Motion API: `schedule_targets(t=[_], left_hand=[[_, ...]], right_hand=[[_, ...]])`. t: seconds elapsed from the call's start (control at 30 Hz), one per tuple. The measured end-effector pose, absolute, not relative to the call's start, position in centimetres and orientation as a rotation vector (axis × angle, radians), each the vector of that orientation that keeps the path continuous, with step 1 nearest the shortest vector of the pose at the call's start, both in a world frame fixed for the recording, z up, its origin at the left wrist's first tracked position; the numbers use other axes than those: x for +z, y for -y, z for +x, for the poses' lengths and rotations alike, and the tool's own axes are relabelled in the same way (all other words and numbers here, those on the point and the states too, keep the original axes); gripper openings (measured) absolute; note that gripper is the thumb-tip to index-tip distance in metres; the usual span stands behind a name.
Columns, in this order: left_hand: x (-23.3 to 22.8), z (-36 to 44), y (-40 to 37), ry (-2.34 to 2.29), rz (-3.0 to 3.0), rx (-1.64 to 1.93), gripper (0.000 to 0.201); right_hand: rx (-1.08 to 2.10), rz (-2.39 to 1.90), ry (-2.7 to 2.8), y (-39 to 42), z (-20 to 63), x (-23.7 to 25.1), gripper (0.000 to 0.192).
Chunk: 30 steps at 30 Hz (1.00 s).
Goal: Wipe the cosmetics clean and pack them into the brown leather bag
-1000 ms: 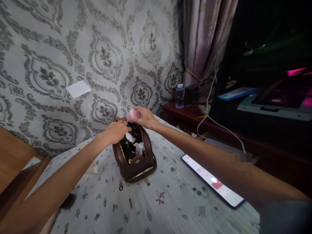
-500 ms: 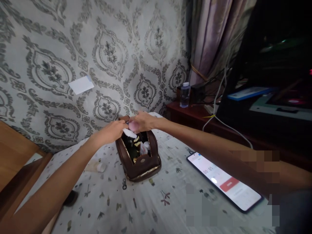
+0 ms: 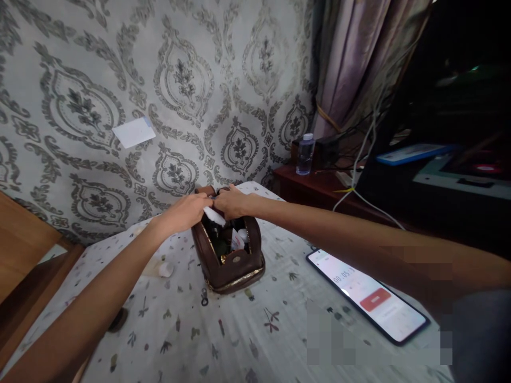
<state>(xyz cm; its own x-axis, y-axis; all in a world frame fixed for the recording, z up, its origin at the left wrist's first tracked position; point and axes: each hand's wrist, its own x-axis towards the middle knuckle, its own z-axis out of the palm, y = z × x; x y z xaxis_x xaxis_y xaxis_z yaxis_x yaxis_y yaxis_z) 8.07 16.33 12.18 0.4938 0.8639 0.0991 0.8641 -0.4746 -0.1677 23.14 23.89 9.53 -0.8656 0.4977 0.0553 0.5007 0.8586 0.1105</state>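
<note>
Brown pouch directly beneath left hand and right hand.

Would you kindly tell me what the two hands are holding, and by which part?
Both the left hand and right hand pinch a small white item at its top, over the open brown pouch.

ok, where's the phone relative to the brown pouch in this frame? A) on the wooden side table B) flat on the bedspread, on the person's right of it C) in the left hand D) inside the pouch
B: the phone lies screen-up on the bedspread, apart from the brown pouch and to the person's right of it.
</note>
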Motion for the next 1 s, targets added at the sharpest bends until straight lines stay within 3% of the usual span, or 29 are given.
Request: schedule_targets(t=[0.7,0.9,1.0], left_hand=[[11.3,7.4,-16.8,1.472,-2.588,-0.216,0.040],[11.9,6.8,-13.9,1.572,-2.481,-0.584,0.052],[11.7,5.1,-11.1,1.657,-2.435,-0.842,0.060]], right_hand=[[-0.292,-0.931,2.985,-23.7,23.0,8.7,0.029],[-0.217,-0.905,3.000,-23.6,23.5,9.5,0.034],[-0.183,-0.851,3.003,-23.6,23.9,10.1,0.028]])
